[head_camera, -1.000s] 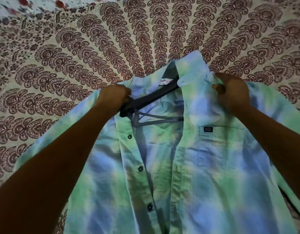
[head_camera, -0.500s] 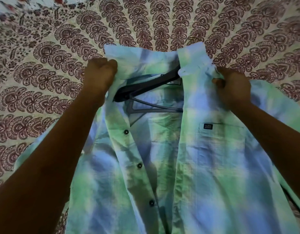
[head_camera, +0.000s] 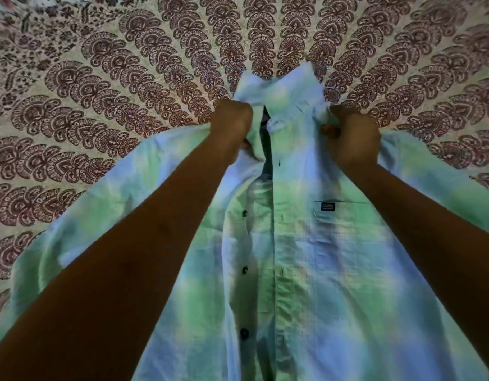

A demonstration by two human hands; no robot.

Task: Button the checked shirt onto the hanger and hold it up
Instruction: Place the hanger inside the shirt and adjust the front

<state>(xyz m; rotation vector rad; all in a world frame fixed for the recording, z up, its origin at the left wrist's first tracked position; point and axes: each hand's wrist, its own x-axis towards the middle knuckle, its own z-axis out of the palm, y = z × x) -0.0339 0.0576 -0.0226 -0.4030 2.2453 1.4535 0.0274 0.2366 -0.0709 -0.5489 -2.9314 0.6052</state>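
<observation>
Two hands (head_camera: 232,127) (head_camera: 350,138) on shirt (head_camera: 306,243) collar

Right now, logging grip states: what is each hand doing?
Left hand: gripping the checked shirt at the collar.
Right hand: gripping the shirt's other collar side.

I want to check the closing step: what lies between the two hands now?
In the head view, the shirt collar and top plackets lie between the left hand and right hand, with a narrow dark gap where the edges have not met.
</observation>
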